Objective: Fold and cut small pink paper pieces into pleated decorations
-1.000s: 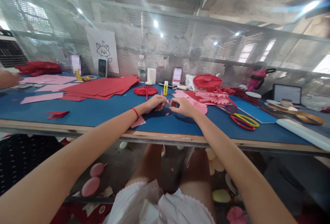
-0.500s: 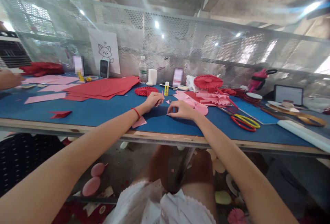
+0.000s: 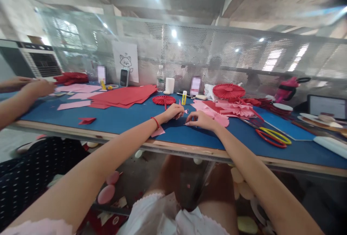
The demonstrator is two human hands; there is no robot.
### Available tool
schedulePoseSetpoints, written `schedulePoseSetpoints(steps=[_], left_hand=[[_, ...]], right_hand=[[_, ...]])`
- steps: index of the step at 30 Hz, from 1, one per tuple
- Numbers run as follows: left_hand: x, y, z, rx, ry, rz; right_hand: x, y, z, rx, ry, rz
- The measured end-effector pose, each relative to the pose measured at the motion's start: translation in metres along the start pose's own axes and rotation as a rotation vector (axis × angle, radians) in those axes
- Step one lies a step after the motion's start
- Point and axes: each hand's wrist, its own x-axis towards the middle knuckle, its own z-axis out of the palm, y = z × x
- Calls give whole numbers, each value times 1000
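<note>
The left hand (image 3: pixel 173 112), a red string bracelet (image 3: pixel 155 122) at its wrist, is curled with its fingers drawn in; the right hand (image 3: pixel 201 120) is also curled, its fingertips dipping towards the blue work surface (image 3: pixel 135 126); a small pink paper scrap (image 3: pixel 185 111) sits between the two hands, just off the left fingertips, though it is too small to tell which hand, if either, has hold of it; being thin paper, it should weigh almost nothing, crease easily and flutter at a breath, so it looks best taken by its edge between fingertip and thumb; a pink paper fan rosette (image 3: pixel 221 119) lies just beyond the right hand, a small red paper fan (image 3: pixel 163 100) lies beyond the left, and a pink paper strip (image 3: pixel 158 131) lies under the left forearm; a glue stick (image 3: pixel 184 98) stands behind the hands, with red card sheets (image 3: pixel 124 95) off to the left and red-and-yellow-handled scissors (image 3: pixel 272 138) to the right; a co-worker's hand (image 3: pixel 38 88) rests at the far left end of the table.
</note>
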Motion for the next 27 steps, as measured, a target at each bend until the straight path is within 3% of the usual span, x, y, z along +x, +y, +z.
schedulePoseSetpoints(steps=[18, 27], left_hand=[[-4, 3, 3, 24, -64, -7], [0, 4, -1, 43, -142, -8]], right_hand=[[2, 8, 5, 71, -22, 58], [9, 11, 1, 39, 94, 107]])
